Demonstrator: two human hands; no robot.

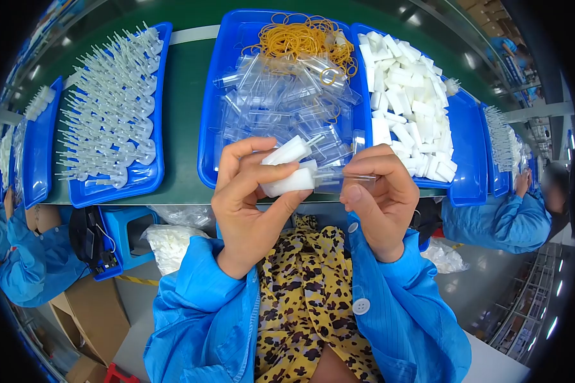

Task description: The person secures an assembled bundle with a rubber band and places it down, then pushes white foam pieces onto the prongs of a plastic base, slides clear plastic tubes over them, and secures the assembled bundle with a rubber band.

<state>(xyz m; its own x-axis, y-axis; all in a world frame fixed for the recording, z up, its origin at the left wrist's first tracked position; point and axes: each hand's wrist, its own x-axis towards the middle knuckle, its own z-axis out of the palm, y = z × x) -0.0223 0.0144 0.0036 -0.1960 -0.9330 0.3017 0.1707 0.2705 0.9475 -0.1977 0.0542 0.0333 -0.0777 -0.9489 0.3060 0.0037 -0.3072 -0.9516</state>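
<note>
Here at the green table's (188,137) near edge, left end, there's a co-worker in blue (35,265)! Just below that edge, a blue stool (122,235); lower still, a cardboard box (99,313). And at the right end, another blue-sleeved person (495,223)!

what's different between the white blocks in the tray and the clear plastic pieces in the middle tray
The white blocks are opaque, while the clear plastic pieces are see-through. The white blocks look solid and chunky; the clear plastic pieces look thin. The white blocks lie among their own kind, whereas the clear plastic pieces have yellowish rubber bands heaped at their far end. Both are piled loosely in blue trays.
</note>
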